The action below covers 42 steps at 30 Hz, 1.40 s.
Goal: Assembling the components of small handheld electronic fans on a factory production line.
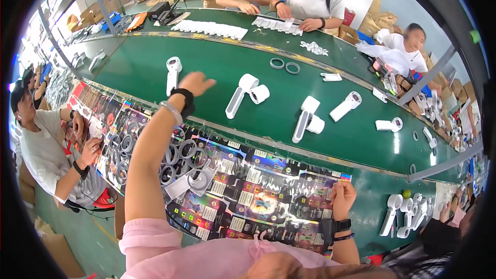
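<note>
My left hand (196, 83) reaches over the green belt (217, 67), its fingers apart and nothing seen in them. Beside it on the left lies a white handheld fan (172, 75) with a round head. To its right is another white handheld fan (236, 101) with a loose-looking round white part (259, 94) against it. My right hand (343, 197) is curled closed at the right end of a colourful printed sheet (263, 175); whatever its fingers hold is hidden. Grey rings (168, 173) and a white part with a round end (199, 180) lie on the sheet's left side.
Farther right on the belt lie more white fans (346, 106) and a pair of grey rings (292, 67). Several fans (392, 212) stand bunched at the right. Across the belt, people handle rows of white parts (209, 29). A person (51, 150) works at my left; metal posts (442, 163) flank the line.
</note>
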Motion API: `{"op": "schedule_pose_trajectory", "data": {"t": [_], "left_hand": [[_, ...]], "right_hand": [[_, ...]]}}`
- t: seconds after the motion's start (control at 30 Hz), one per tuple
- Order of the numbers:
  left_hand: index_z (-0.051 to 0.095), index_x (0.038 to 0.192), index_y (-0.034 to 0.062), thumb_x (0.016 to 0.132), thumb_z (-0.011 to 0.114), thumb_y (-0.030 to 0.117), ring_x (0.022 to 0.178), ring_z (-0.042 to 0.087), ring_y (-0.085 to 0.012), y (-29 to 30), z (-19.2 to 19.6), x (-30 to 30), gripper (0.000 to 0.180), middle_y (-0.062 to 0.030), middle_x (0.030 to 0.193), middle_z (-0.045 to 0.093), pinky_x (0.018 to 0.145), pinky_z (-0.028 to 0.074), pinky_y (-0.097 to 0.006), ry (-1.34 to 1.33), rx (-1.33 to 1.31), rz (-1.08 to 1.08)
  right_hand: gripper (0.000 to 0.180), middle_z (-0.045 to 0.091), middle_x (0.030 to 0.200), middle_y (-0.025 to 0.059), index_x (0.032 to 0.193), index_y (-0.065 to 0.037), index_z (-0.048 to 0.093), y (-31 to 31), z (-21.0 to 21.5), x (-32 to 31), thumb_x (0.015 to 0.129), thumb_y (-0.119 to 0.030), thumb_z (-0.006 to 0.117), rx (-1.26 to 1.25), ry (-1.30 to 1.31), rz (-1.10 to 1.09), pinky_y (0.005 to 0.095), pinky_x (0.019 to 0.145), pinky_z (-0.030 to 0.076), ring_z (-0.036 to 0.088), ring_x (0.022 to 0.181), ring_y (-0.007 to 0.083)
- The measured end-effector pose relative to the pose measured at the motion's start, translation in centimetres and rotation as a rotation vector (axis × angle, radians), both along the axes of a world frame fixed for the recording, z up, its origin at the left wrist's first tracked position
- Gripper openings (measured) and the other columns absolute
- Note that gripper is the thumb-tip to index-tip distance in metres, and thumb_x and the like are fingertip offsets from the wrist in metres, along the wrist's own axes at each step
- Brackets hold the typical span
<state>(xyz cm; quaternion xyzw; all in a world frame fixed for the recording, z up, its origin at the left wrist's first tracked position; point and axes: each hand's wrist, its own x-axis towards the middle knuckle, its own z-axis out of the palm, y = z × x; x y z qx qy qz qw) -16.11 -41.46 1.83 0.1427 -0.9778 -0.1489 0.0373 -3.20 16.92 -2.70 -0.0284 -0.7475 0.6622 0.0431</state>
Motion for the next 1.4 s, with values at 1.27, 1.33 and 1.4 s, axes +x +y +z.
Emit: {"op": "schedule_pose_trajectory", "data": {"t": [1.27,1.33,1.4], "left_hand": [[0.004,0.148,-0.0067,0.079,0.054,0.0,0.139,0.028,-0.0358,41.8,-2.8,20.9,0.086,-0.0282,0.146,0.028,0.112,0.024,-0.036,0.067,1.072,-0.635],[0.002,0.148,-0.007,0.079,0.054,0.001,0.137,0.032,-0.0371,41.7,-3.2,21.4,0.087,-0.0291,0.146,0.029,0.111,0.027,-0.037,0.076,0.996,-0.599],[0.001,0.148,-0.0073,0.079,0.054,0.003,0.134,0.036,-0.0399,41.9,-3.5,21.7,0.087,-0.031,0.144,0.03,0.109,0.031,-0.037,0.022,0.992,-0.58]], "right_hand": [[0.053,0.042,0.143,0.0214,0.13,-0.001,0.054,1.4,3.1,1.0,0.093,-0.038,0.054,0.075,0.499,0.428,0.0447,0.112,0.024,0.032,0.138,0.0361],[0.05,0.043,0.143,0.0198,0.132,0.0,0.053,1.6,2.9,0.5,0.094,-0.034,0.053,0.004,0.349,0.533,0.0418,0.111,0.026,0.035,0.137,0.0317],[0.044,0.047,0.141,0.0171,0.131,0.001,0.054,1.8,2.2,0.3,0.096,-0.027,0.051,-0.083,0.26,0.55,0.0373,0.11,0.029,0.04,0.133,0.0257]]}}
